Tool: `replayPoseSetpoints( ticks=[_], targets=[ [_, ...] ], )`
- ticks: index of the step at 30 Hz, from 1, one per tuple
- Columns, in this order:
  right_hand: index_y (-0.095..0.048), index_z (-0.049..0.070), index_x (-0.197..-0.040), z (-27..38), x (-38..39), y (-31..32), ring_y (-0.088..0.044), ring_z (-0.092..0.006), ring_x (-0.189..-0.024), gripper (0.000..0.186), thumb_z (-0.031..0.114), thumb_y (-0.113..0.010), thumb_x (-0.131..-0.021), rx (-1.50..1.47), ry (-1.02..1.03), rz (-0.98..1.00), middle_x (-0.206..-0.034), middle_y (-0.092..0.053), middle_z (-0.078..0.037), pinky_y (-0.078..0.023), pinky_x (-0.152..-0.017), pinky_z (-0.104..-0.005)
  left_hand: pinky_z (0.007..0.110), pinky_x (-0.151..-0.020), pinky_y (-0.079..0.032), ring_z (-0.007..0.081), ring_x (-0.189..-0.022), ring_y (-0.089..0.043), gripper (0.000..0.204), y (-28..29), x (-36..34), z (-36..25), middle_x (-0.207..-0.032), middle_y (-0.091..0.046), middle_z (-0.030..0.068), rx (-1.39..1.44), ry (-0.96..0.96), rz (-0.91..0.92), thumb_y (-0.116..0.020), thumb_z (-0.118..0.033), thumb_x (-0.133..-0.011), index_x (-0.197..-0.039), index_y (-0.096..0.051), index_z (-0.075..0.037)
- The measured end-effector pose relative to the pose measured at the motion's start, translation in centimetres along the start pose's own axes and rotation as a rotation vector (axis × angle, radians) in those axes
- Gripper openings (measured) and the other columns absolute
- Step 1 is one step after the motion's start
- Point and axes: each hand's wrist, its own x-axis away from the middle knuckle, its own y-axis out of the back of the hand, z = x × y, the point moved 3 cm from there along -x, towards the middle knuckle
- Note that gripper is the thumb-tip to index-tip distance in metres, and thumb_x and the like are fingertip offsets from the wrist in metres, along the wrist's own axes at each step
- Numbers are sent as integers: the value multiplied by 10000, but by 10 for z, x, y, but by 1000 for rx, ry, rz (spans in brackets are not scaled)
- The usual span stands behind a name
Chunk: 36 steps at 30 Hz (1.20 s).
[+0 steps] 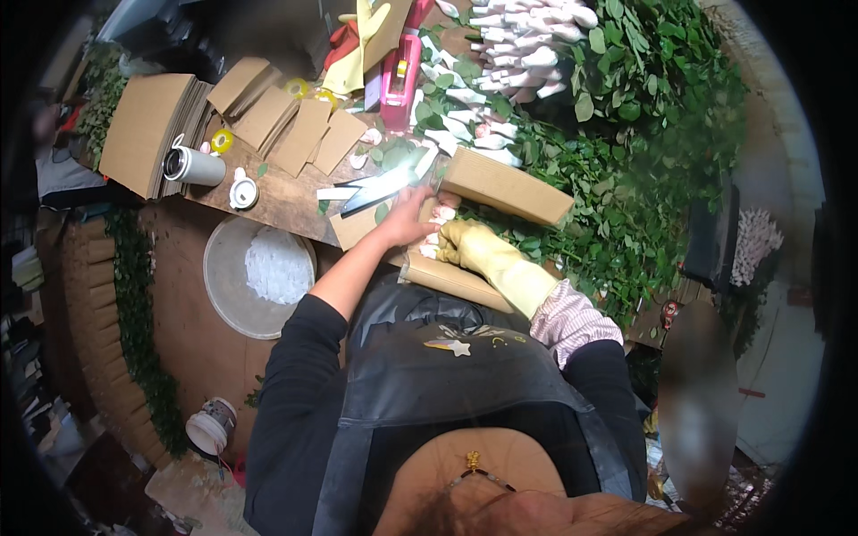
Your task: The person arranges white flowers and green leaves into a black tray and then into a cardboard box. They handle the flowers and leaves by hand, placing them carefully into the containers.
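Note:
At the edge of the wooden table, a small bunch of pale pink roses (444, 210) lies between my two hands, in an opened cardboard wrapper. My bare left hand (405, 221) curls along the bunch's left side, its thumb reaching toward the blooms. In a yellow rubber glove, my right hand (465, 244) is closed with bent fingers against the lower blooms; the fingertips are partly hidden. One folded cardboard side (509, 186) rises beyond the flowers, and a rolled cardboard edge (458, 282) lies against my dark apron. Shiny clear and blue-edged film (371, 189) rests beside my left hand.
Leafy stems (617, 192) cover the right side, with white-wrapped buds (527, 45) piled at the back. A pink tape dispenser (412, 67), cardboard sheets (147, 134), and a white thermos (198, 167) stand on the table. Below left is a round basin (217, 290) holding white material.

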Motion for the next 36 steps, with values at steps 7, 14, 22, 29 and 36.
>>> replayPoseSetpoints(
  ticks=[7, 14, 22, 29, 36],
  targets=[
    [-683, 126, -1148, 15, 27, 23, -676, -374, -1026, 355, 388, -661, -910, 107, -73, 139, -1110, -710, -167, -530, -892, -445, 403, -1031, -450, 328, -1174, -555, 670, 1, 8, -5, -1245, -563, 198, 76, -23, -121, -831, -283, -801, -1361, -541, -57],
    [-643, 167, -1329, 82, 95, 61, -658, -313, -1105, 398, 360, -604, -983, -248, -150, -305, -1206, -688, -160, -512, -963, -391, 306, -755, -516, 189, -816, -635, 264, 143, -70, -45, -980, -675, 99, 20, -173, -793, -714, -214, -939, -1107, -646, -21],
    [-631, 167, -1338, 91, 114, 49, -664, -323, -1073, 390, 337, -599, -989, -146, -168, -441, -1154, -693, -176, -522, -954, -385, 470, -1043, -467, 437, -1189, -600, 661, 234, -208, -74, -1235, -628, 314, -353, 272, -520, -736, -443, -823, -1200, -618, 87],
    [-639, 180, -1330, 86, 128, 48, -649, -329, -1079, 378, 334, -600, -986, -193, -201, -493, -1161, -682, -175, -515, -954, -392, 413, -875, -539, 336, -1018, -702, 318, 269, -188, -93, -1099, -719, 201, -219, 90, -722, -707, -307, -868, -1049, -738, -47],
    [-576, 106, -1380, 93, 118, 63, -655, -266, -1106, 489, 395, -629, -990, -461, 52, -566, -1243, -676, -124, -513, -982, -379, 373, -765, -509, 285, -852, -620, 94, 205, -34, -202, -940, -624, 157, -169, -934, -1210, -592, 70, -917, -972, -638, 9]
  ],
)
